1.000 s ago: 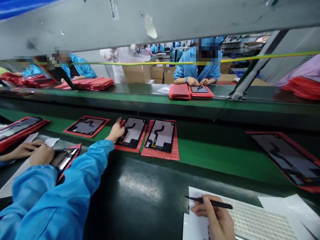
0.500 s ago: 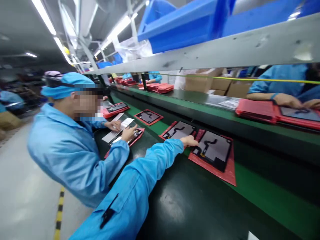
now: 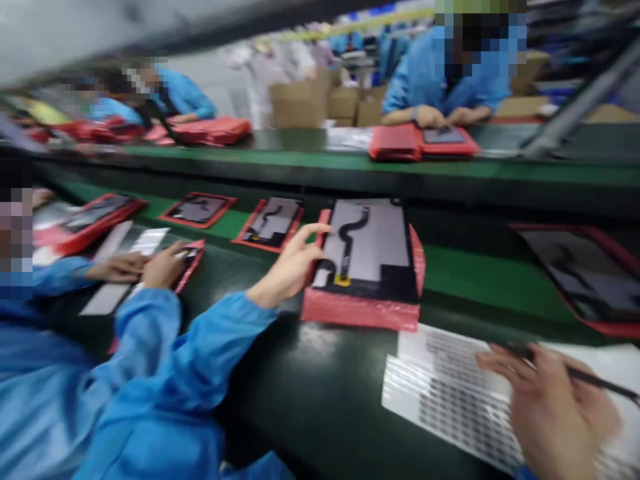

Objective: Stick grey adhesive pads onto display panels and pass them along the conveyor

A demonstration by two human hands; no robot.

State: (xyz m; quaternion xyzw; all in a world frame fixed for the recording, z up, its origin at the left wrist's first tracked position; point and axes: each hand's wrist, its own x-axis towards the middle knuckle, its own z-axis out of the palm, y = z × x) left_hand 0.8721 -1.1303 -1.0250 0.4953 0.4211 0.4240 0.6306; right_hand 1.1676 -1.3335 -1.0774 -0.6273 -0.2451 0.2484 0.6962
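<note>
My left hand [image 3: 293, 267] reaches forward and grips the left edge of a flat screen panel [image 3: 377, 247] between thumb and fingers. The panel is grey and black, with a curved black flex cable and a yellow patch. Under it lies a red plastic bag [image 3: 363, 315], tilted up a little with it. On the right, my right hand [image 3: 560, 407] is closed around a thin black tweezers-like tool [image 3: 595, 379], blurred by motion. That hand is over white sticker sheets [image 3: 450, 393] with rows of small dark labels.
More panels on red bags lie along the green belt [image 3: 465, 280], one at the far right [image 3: 585, 273] and several to the left. A co-worker's hands [image 3: 163, 267] work close on my left. Across the line, another person [image 3: 445, 80] handles red-bagged panels behind a raised ledge.
My view has swung right and down. My left hand has drawn the nearest panel and its bag toward me. My right hand, the tool and the sticker sheets have come into view.
</note>
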